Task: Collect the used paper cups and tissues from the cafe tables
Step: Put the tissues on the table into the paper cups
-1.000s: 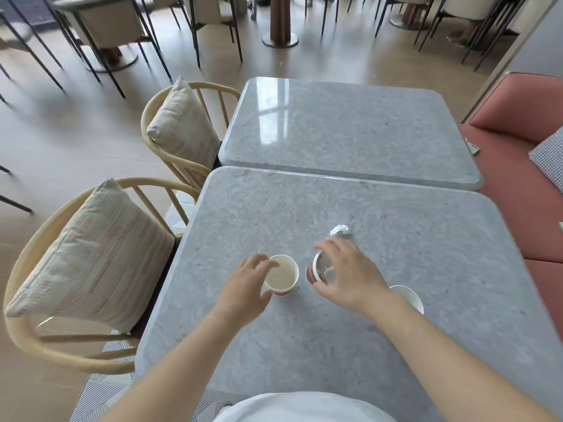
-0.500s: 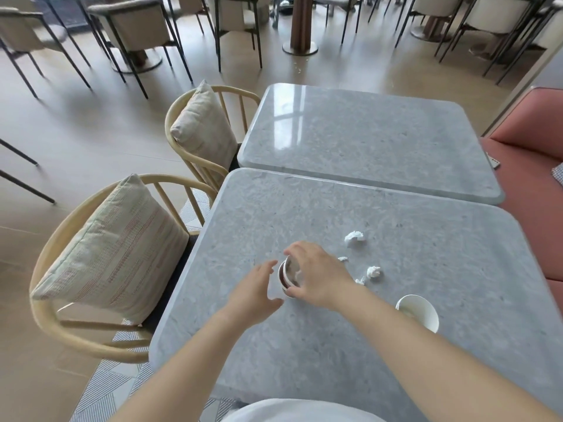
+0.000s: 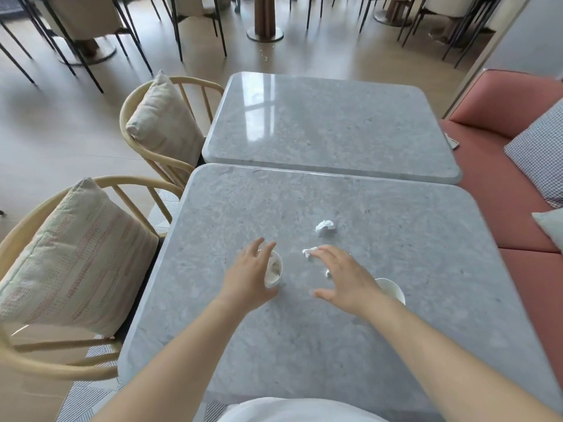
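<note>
Tables: two, grey stone, set edge to edge. The near table (image 3: 320, 345) carries all the litter; the far table (image 3: 329, 129) lies beyond it.
Sofa: one pink sofa (image 3: 499, 184) along the tables' right side.
Chairs: two, wooden, on the left, each with a pale cushion: near chair (image 3: 122, 180), far chair (image 3: 195, 81).
Left hand (image 3: 248, 277): fingers curled round the left cup from its left side.
Right hand (image 3: 342, 277): over the near table, fingers straight and spread, holding nothing.
Cups: two, white paper. The left cup (image 3: 274, 269) sits mid-table, tipped, with its mouth facing right and its long axis roughly left-right. The right cup (image 3: 393, 290) stands upright, mouth up, half hidden behind the right wrist.
Tissues: three in view, white and crumpled, between the cups and beyond them. The big tissue (image 3: 325, 226) lies farthest out, the small tissue (image 3: 309, 252) is just beside the right fingertips, and the scrap (image 3: 328, 273) is partly hidden by the right hand.
</note>
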